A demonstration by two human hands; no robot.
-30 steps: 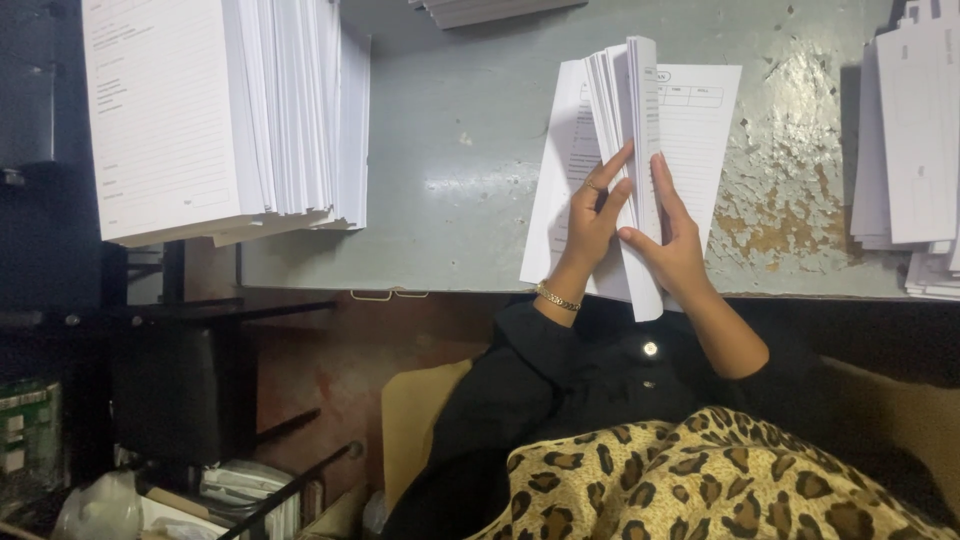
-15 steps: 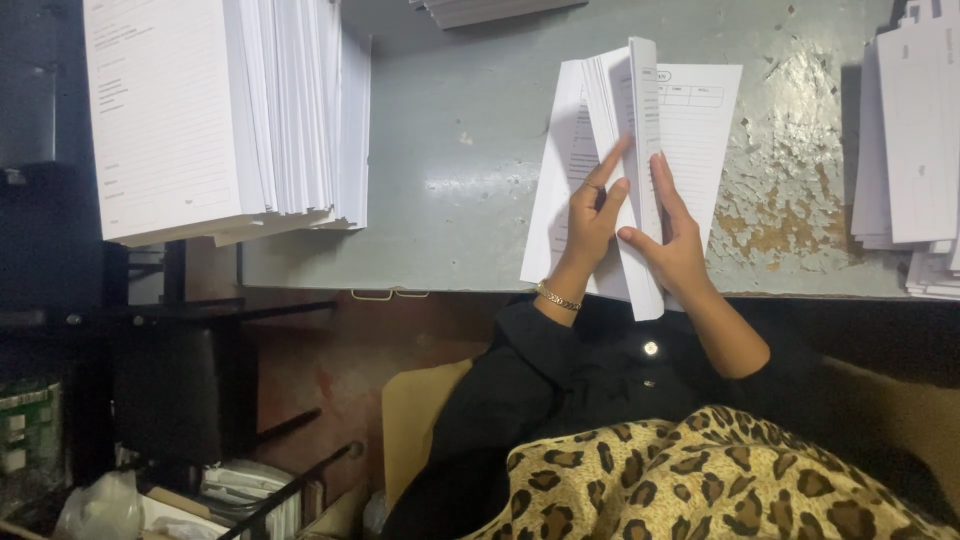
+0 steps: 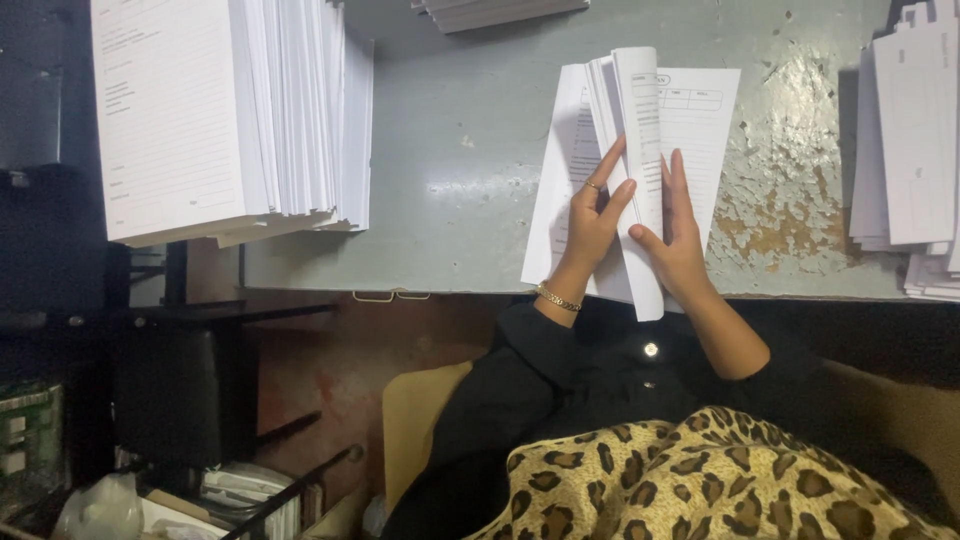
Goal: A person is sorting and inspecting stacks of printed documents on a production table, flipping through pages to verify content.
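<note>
Both hands grip a sheaf of printed sheets [image 3: 640, 170] on the counter [image 3: 470, 170]: left hand [image 3: 592, 222] w/ fingers curled round pages, right hand [image 3: 678, 245] flat against them. Tall paper stack [image 3: 230, 110] far left.

left hand [image 3: 590, 222], right hand [image 3: 678, 245], fingers extended upward

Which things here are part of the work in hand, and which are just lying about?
In hand: sheaf of printed sheets, left hand, right hand.

Lying about: tall paper stack, paper piles at right, grey table, papers at top edge.
</note>
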